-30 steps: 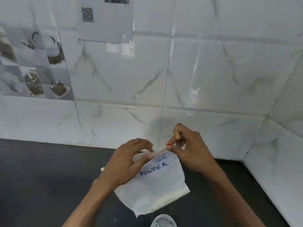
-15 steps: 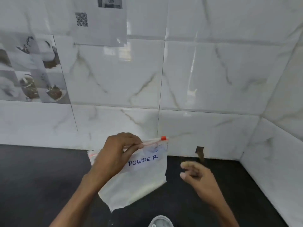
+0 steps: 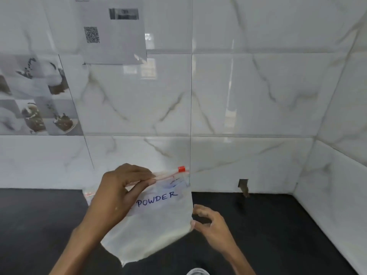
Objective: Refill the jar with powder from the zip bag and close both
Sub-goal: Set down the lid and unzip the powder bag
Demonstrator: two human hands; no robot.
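Note:
A clear zip bag (image 3: 155,227) marked "POWDER" hangs in the air over the dark counter, white powder filling its lower part. Its red slider (image 3: 181,169) sits at the right end of the zip strip. My left hand (image 3: 121,191) pinches the bag's top edge near the middle. My right hand (image 3: 208,221) is at the bag's lower right edge, fingers loosely curled and its thumb tip at the edge, holding nothing. Only the rim of the jar (image 3: 197,271) shows at the bottom edge of the view, below the bag.
The black counter (image 3: 278,225) runs into a corner of white marble wall tiles (image 3: 248,96) at the right. A paper sheet with a QR code (image 3: 111,32) is stuck on the wall above. A small dark notch (image 3: 243,186) sits at the wall's base.
My right hand let go of the slider at the bag's top and dropped to the bag's lower right edge. My left hand keeps the bag lifted; the view shifted slightly.

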